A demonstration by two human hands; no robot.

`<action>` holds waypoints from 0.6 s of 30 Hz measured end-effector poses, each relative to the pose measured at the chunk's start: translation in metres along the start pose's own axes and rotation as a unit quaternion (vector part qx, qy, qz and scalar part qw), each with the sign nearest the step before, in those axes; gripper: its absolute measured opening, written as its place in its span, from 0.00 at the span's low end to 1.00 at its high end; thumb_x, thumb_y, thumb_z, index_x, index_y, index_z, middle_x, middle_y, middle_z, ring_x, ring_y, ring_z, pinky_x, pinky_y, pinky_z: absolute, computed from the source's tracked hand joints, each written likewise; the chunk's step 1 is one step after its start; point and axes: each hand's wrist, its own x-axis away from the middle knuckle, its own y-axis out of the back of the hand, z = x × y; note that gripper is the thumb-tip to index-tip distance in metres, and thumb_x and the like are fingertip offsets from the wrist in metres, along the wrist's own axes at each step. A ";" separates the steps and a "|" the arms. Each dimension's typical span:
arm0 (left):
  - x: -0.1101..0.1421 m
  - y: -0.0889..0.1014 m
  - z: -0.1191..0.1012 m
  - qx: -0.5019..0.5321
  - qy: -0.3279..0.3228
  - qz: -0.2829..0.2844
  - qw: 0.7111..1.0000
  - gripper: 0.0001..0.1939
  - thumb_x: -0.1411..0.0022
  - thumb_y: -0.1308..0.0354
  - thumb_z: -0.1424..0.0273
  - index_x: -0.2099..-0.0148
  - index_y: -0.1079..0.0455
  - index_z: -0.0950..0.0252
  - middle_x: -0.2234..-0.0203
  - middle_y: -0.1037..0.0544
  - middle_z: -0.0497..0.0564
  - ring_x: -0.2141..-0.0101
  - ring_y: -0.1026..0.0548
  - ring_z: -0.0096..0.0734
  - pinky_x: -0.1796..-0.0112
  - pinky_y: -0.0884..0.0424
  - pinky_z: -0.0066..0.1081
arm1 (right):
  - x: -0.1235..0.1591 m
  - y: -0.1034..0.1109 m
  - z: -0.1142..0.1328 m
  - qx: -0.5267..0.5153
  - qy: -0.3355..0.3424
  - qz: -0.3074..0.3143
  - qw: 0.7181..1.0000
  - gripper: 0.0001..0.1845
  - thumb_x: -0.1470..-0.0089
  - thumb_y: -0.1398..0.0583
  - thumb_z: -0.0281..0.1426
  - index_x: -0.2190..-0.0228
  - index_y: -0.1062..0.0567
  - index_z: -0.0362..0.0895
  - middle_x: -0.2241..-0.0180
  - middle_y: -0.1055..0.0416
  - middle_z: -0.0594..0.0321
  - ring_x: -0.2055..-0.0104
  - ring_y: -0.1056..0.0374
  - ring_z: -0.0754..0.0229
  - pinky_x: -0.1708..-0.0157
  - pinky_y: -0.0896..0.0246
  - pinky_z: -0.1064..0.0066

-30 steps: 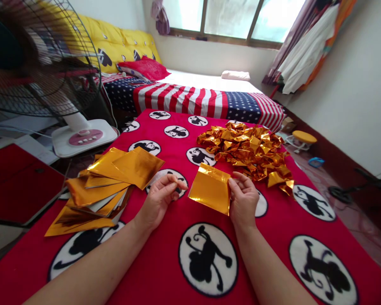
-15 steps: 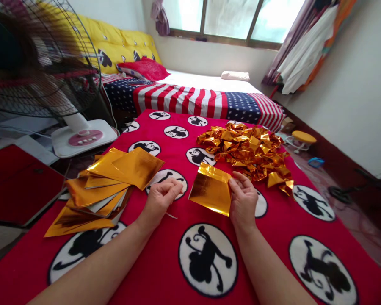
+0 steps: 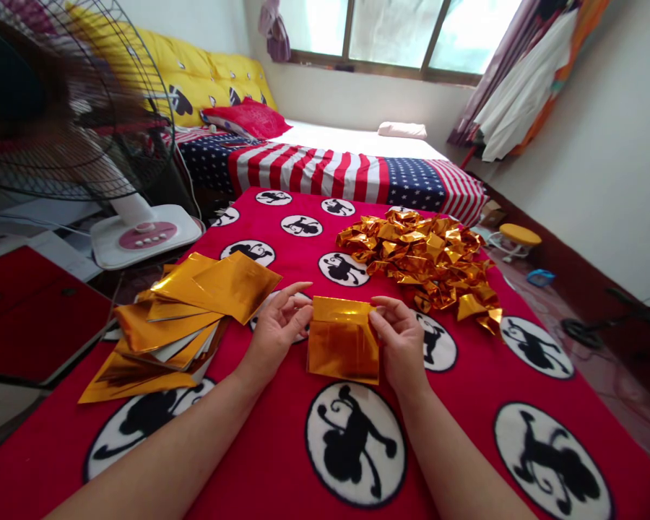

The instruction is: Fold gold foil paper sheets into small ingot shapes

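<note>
A square sheet of gold foil paper (image 3: 342, 350) is in front of me, with a crease across its upper part. My right hand (image 3: 401, 339) pinches it near the upper right corner, thumb on top. At its upper left edge is my left hand (image 3: 278, 325), thumb and fingers apart; the thumb tip is at the paper's edge, and whether it touches cannot be made out. Left of my hands lies a loose, fanned stack of flat gold foil sheets (image 3: 165, 318), some showing white undersides. Beyond my right hand sits a heap of folded gold foil pieces (image 3: 419, 249).
Everything lies on a red cloth (image 3: 455, 433) with black-and-white monkey circles. An electric fan (image 3: 146, 231) stands at the left, its blades blurred. Behind is a bed with a star-and-stripe cover (image 3: 314, 170). A yellow-topped stool (image 3: 520, 234) is at the right.
My right hand has moved the foil sheet left and nearer, turning it straighter. My left hand's fingers have gone from closed to apart, meeting the sheet's left side.
</note>
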 end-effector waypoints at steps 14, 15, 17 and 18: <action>-0.003 0.004 0.008 -0.106 -0.048 0.038 0.992 0.08 0.46 0.35 0.67 0.63 0.21 0.62 0.66 0.23 0.52 0.63 0.26 0.34 0.61 0.30 0.29 | 0.004 -0.002 -0.002 0.060 -0.021 0.099 0.993 0.09 0.56 0.31 0.35 0.69 0.20 0.46 0.70 0.25 0.63 0.68 0.30 0.60 0.67 0.34 0.71; -0.002 0.003 0.008 -0.094 -0.044 0.050 0.993 0.10 0.47 0.35 0.68 0.61 0.21 0.63 0.64 0.23 0.52 0.61 0.26 0.35 0.60 0.29 0.30 | 0.003 -0.002 -0.002 0.055 -0.029 0.096 0.993 0.10 0.56 0.31 0.35 0.69 0.20 0.46 0.70 0.25 0.63 0.68 0.30 0.60 0.67 0.34 0.70; -0.002 0.002 0.007 -0.069 -0.037 0.078 0.994 0.17 0.51 0.33 0.70 0.56 0.22 0.63 0.61 0.25 0.53 0.58 0.26 0.37 0.57 0.28 0.33 | 0.002 -0.001 -0.003 0.042 -0.047 0.089 0.994 0.13 0.58 0.30 0.35 0.67 0.21 0.46 0.69 0.24 0.62 0.67 0.29 0.59 0.66 0.33 0.69; -0.002 0.002 0.007 -0.064 -0.035 0.089 0.993 0.20 0.52 0.32 0.71 0.54 0.23 0.63 0.60 0.25 0.53 0.58 0.27 0.38 0.56 0.28 0.33 | 0.001 0.000 -0.003 0.038 -0.053 0.091 0.994 0.14 0.58 0.30 0.35 0.66 0.21 0.46 0.68 0.23 0.62 0.67 0.28 0.58 0.65 0.32 0.69</action>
